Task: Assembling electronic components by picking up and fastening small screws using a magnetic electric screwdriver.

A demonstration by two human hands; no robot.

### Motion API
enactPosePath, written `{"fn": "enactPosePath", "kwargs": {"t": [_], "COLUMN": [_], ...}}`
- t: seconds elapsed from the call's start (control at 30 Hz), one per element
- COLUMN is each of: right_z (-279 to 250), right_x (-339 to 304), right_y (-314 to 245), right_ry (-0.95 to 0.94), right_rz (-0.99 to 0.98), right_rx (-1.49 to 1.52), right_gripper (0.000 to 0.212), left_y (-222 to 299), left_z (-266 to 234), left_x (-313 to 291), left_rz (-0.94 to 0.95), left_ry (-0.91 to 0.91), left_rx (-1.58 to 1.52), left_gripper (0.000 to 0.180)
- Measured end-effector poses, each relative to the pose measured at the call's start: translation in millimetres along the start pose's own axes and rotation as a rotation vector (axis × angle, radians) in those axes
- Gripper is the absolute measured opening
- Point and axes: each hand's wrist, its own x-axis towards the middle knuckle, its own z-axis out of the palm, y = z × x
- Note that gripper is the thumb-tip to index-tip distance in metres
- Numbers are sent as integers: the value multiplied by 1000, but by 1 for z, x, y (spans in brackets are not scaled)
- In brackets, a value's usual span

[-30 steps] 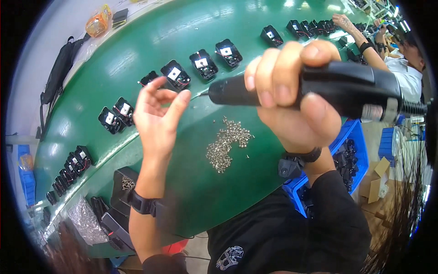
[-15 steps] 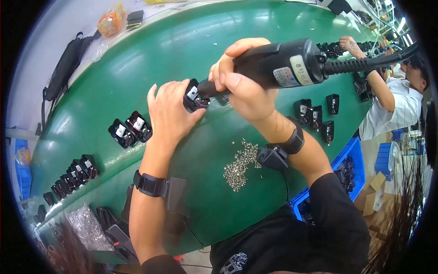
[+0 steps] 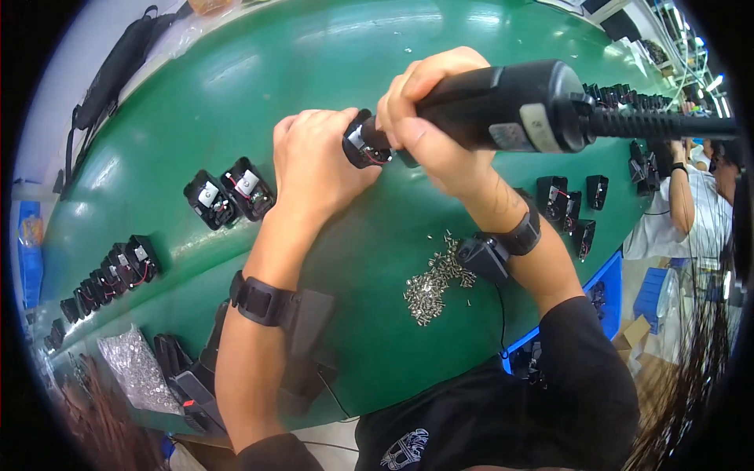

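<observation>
Bench [image 3: 353,263], green, one; carries the screw pile [image 3: 428,297], landmark for all places below.

Blue crate [image 3: 615,282], one; right of the screw pile, past the bench edge.

Power driver [image 3: 495,98], black, corded; beyond the screw pile, nose pointing left into a housing. Bit tip hidden; contact with a screw cannot be told.

Clear bag [image 3: 140,369] of small metal parts; far left of the screw pile.

Right hand [image 3: 440,145]: fingers wrapped round the driver's front barrel, likely for close aim.

Left hand [image 3: 318,157]: fingers curled round the housing's left side, thumb along its near side; presumably bracing it against push and twist.

Housing, held [image 3: 356,144], black, open side up with white plate and red wire; beyond the screw pile, to its left. Open face probably gives the bit access.

Housings, loose pair [image 3: 210,196]; left of the screw pile. The pile sits within short reach, apparently for quick picking.

Difference from one second earlier: left hand, then raised by the driver's tip, now clasps the housing; driver nose, then clear, now enters it.
</observation>
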Motion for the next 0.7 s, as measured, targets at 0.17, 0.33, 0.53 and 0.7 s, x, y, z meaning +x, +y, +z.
{"fn": "enactPosePath", "kwargs": {"t": [0.17, 0.33, 0.53, 0.7], "right_z": [4, -3, 12, -32], "right_x": [0, -6, -11, -47], "right_y": [4, 14, -13, -100], "right_ry": [-134, -41, 224, 331], "right_rz": [-5, -16, 100, 99], "right_rx": [-108, 1, 19, 182], "right_gripper": [26, 25, 34, 31], "left_y": [-6, -1, -8, 54], "left_z": [6, 2, 1, -24], "left_x": [-5, 1, -10, -25], "left_rz": [13, 59, 120, 234], "left_ry": [44, 48, 51, 212], "left_rx": [-13, 6, 142, 224], "left_gripper": [47, 46, 47, 45]}}
